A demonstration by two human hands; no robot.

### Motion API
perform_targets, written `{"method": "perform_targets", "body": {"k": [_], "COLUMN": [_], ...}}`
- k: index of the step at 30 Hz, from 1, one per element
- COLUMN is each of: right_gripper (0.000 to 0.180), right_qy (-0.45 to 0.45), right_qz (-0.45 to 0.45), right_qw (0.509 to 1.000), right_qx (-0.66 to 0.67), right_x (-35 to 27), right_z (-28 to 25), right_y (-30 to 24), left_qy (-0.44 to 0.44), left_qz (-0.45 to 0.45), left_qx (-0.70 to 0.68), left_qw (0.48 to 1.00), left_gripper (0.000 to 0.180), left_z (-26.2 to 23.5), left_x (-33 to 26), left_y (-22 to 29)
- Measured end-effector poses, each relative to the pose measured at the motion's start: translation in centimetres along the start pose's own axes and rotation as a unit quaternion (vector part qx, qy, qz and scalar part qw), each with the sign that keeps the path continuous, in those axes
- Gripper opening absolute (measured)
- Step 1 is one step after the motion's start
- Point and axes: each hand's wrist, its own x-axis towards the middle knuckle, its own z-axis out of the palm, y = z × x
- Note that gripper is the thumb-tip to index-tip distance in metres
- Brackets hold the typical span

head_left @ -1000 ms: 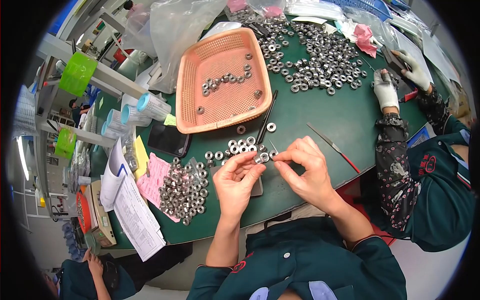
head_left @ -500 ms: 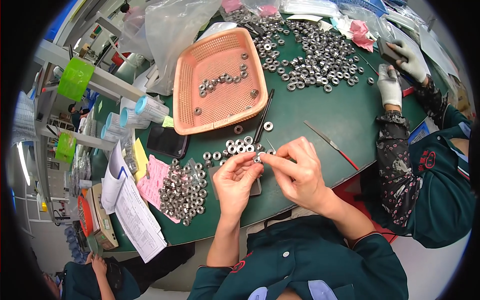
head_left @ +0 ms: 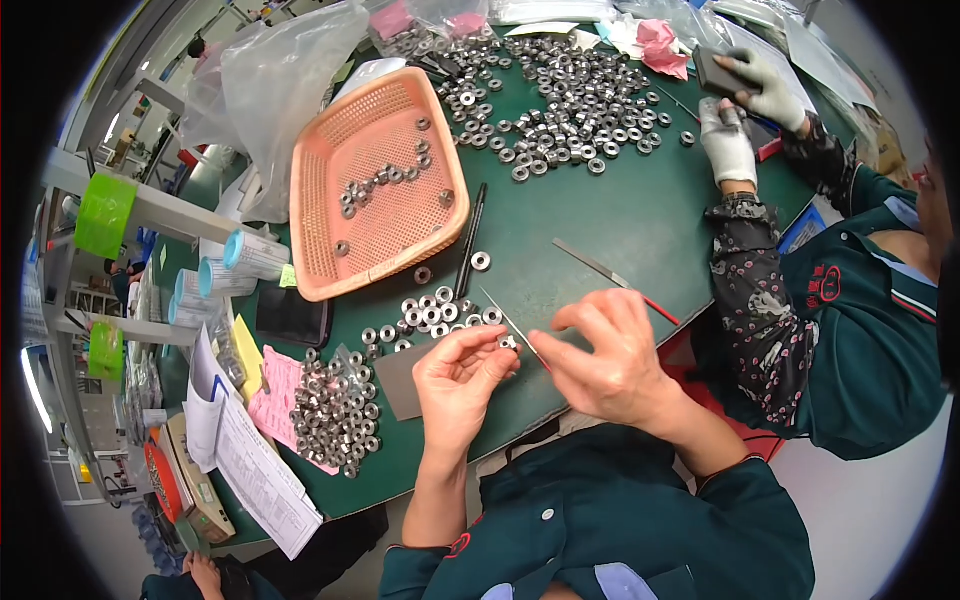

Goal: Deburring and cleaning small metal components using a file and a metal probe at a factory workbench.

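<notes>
A small metal ring (head_left: 508,342) is pinched between the thumb and fingers of my left hand (head_left: 455,380), above the front of the green table. My right hand (head_left: 615,360) is just to the right of it, fingers bent and apart, with nothing visible between them. Beneath its fingertips runs a thin needle file (head_left: 505,314) with a reddish end, partly covered; whether they touch it I cannot tell. A flat grey plate (head_left: 398,383) lies by my left hand. Beyond it sits a loose group of shiny metal rings (head_left: 430,313).
An orange plastic basket (head_left: 455,225) holds several rings. A black pen (head_left: 472,240) and a red-handled file (head_left: 610,275) lie nearby. Ring piles are at the left (head_left: 335,415) and far side (head_left: 575,110). A phone (head_left: 292,315) lies left. At right, a co-worker's gloved hands (head_left: 730,150) hold a dark block.
My right hand has drawn away from the ring, which stays in my left hand. More of the needle file shows now. The whole view has shifted, moving the table leftward in the picture.
</notes>
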Motion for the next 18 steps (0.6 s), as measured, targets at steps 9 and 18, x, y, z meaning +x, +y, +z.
{"method": "perform_targets", "body": {"k": [9, 18], "right_gripper": [0.013, 0.002], "right_qy": [-0.043, 0.047], "right_qz": [0.245, 0.327], "right_qw": [0.954, 0.942], "right_qx": [-0.169, 0.067], "right_x": [-4.1, -3.1], "right_z": [-1.2, -2.4], "right_y": [4.3, 1.0], "left_qy": [-0.007, -0.002], "left_qz": [-0.051, -0.033], "left_qx": [-0.08, -0.065], "left_qw": [0.995, 0.997], "left_gripper": [0.027, 0.025], "left_z": [2.1, 2.5], "left_x": [1.6, 1.5], "left_y": [-1.1, -1.4]}}
